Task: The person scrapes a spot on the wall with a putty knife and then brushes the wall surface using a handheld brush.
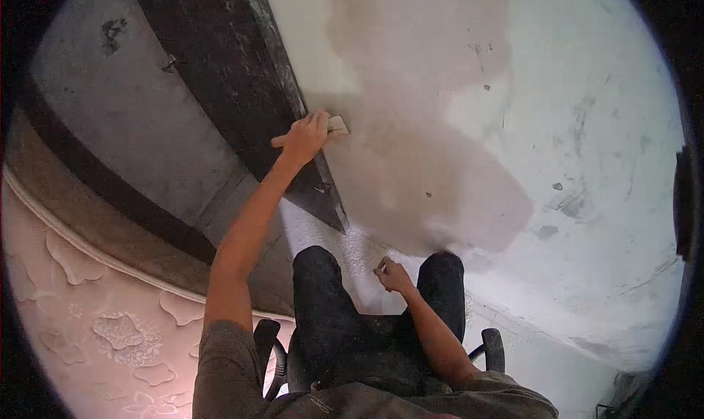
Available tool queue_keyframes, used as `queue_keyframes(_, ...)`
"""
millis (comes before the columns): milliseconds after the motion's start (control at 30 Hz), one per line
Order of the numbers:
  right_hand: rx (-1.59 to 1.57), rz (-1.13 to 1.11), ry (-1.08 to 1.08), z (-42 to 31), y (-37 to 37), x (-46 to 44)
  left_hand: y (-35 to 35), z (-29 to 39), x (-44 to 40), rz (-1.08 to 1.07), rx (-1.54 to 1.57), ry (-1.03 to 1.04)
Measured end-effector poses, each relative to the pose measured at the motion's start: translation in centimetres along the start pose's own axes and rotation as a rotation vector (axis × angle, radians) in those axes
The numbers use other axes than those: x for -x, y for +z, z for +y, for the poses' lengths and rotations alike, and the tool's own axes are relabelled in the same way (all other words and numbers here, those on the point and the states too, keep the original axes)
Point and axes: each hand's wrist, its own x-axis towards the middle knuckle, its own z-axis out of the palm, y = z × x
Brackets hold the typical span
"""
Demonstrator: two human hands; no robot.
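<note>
My left hand (304,137) is closed on a small flat, pale piece (338,125) and presses it to the wall by the edge of the dark door frame (282,60). Its exact kind is hard to make out. On the wall (557,111) around it spreads a large damp-looking beige patch (418,162), darker than the whitish paint. Between my knees, my right hand (394,275) hangs off the wall with its fingers curled in. What it holds, if anything, is hidden.
I sit on a chair with black armrests (493,349). A pink patterned mattress (110,338) lies at the lower left. Beyond the frame is a grey panel (125,74). A light speckled floor (359,261) shows below the wall.
</note>
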Motion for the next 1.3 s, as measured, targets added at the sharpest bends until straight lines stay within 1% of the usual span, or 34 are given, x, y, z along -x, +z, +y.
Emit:
queue_keyframes(33,-0.040,-0.032,0.035,-0.3,-0.4,0.1,0.8,-0.1,0.0,0.034,-0.020,0.053)
queue_keyframes(67,-0.038,-0.030,0.037,0.0,-0.3,0.1,1.1,-0.3,0.1,0.036,-0.016,0.053)
queue_keyframes(133,-0.024,-0.004,-0.004,0.6,-0.1,-0.1,1.8,-0.6,0.2,0.119,-0.013,0.072)
queue_keyframes(167,-0.024,-0.005,0.001,1.1,0.2,-0.1,1.8,-0.3,0.3,0.117,-0.009,0.071)
queue_keyframes(233,0.038,0.042,-0.076,1.8,0.5,-0.6,1.5,-0.2,0.4,0.110,-0.087,0.061)
queue_keyframes(267,0.038,0.039,-0.076,1.6,0.6,-0.4,1.5,-0.1,0.5,0.108,-0.087,0.059)
queue_keyframes(367,0.046,0.026,-0.063,0.6,0.3,-0.2,1.6,-0.3,0.6,0.079,-0.061,0.052)
queue_keyframes(433,-0.006,-0.014,0.027,-0.4,-0.3,0.2,2.0,-0.3,0.4,0.171,-0.077,0.053)
queue_keyframes(467,-0.006,-0.011,0.030,-0.3,-0.4,0.2,1.9,-0.3,0.3,0.173,-0.073,0.054)
queue_keyframes(633,-0.015,0.010,-0.015,0.4,-0.1,0.0,1.7,-0.6,0.2,0.051,-0.078,0.114)
queue_keyframes(667,-0.014,0.008,-0.018,0.6,0.1,-0.2,1.5,-0.6,0.0,0.051,-0.081,0.113)
queue_keyframes(733,0.019,0.032,-0.031,1.1,0.5,-0.4,1.2,-0.5,-0.3,0.145,-0.088,0.151)
queue_keyframes(867,0.003,0.015,-0.053,1.1,0.7,-0.5,2.0,-1.0,-0.4,0.136,-0.047,0.150)
queue_keyframes(933,0.011,0.007,-0.049,1.3,1.0,-0.7,1.4,-0.8,-0.5,-0.143,-0.034,0.107)
queue_keyframes(967,0.015,0.004,-0.054,0.9,0.9,-0.6,1.3,-0.3,-0.1,-0.142,-0.039,0.103)
queue_keyframes(1033,-0.022,-0.010,-0.004,0.3,0.3,-0.1,1.5,1.7,1.7,-0.210,-0.116,0.410)
queue_keyframes(1067,-0.013,-0.002,-0.006,0.3,0.0,-0.1,1.7,2.5,2.6,-0.199,-0.117,0.407)
queue_keyframes(1133,-0.040,-0.006,0.043,0.6,0.0,-0.2,2.4,3.8,4.1,-0.248,0.204,0.110)
queue_keyframes(1167,-0.047,0.002,0.046,0.5,0.0,-0.2,1.8,4.4,4.0,-0.248,0.206,0.121)
queue_keyframes(1233,-0.021,-0.024,0.065,0.6,-0.1,0.0,0.7,5.6,4.1,-0.159,0.444,-0.379)
queue_keyframes(1267,-0.017,-0.028,0.067,0.7,0.0,0.2,0.6,5.8,4.1,-0.160,0.445,-0.384)
queue_keyframes(1300,-0.025,-0.035,0.064,0.7,0.1,0.2,0.5,6.0,3.9,-0.128,0.480,-0.532)
